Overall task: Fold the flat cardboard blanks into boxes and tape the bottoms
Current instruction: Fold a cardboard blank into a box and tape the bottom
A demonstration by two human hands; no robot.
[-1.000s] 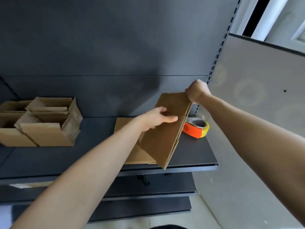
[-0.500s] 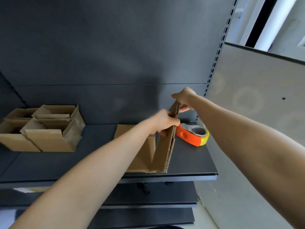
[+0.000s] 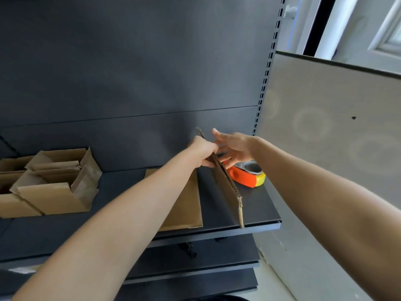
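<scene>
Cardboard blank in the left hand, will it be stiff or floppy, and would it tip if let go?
Probably stiff: the cardboard blank looks straight along its corrugated edge though the left hand grips only its upper part. Likely light, since one hand holds it. Held on edge, it would probably topple flat if released.

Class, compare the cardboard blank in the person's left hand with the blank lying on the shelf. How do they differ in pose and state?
The held blank stands on edge, showing its corrugated edge to the camera; the lying blank rests flat on the shelf, broad face up. The left hand grips the held blank; no hand holds the lying blank. Both are brown cardboard, not yet folded into boxes.
</scene>
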